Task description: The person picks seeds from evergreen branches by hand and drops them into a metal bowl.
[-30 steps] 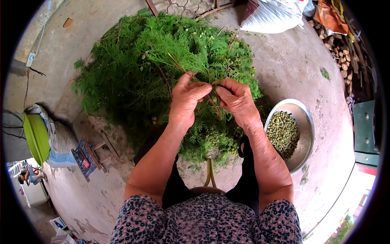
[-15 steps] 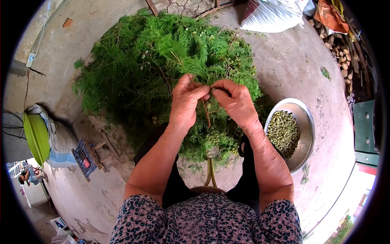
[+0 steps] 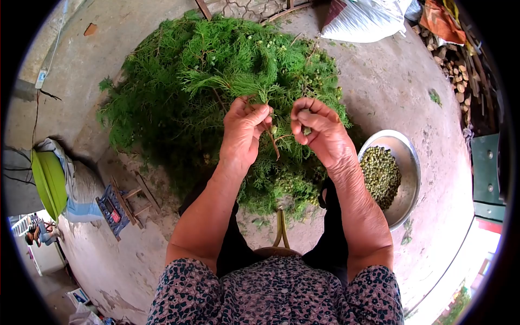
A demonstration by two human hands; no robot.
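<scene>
Over a large heap of green conifer branches (image 3: 157, 103), my left hand (image 3: 244, 130) pinches a leafy sprig (image 3: 227, 84) whose brown stem hangs down past the fingers. A small pale green cone (image 3: 274, 129) shows beside that stem. My right hand (image 3: 320, 130) is a little to the right, apart from the sprig, its fingers curled round small green cones (image 3: 307, 130). To the right of my right forearm, a metal bowl (image 3: 413, 184) holds a pile of small green cones (image 3: 381, 176).
A white sack (image 3: 365, 21) lies at the top right, near stacked firewood (image 3: 457, 81). On the left are a lime green basin (image 3: 47, 184), a filled sack (image 3: 84, 189) and a small wooden stool (image 3: 127, 203). Another person (image 3: 40, 234) is far off at the left edge.
My right hand has come away from my left hand, to the right, with cones now visible in its fingers. The sprig in my left hand has tilted over to the left.
</scene>
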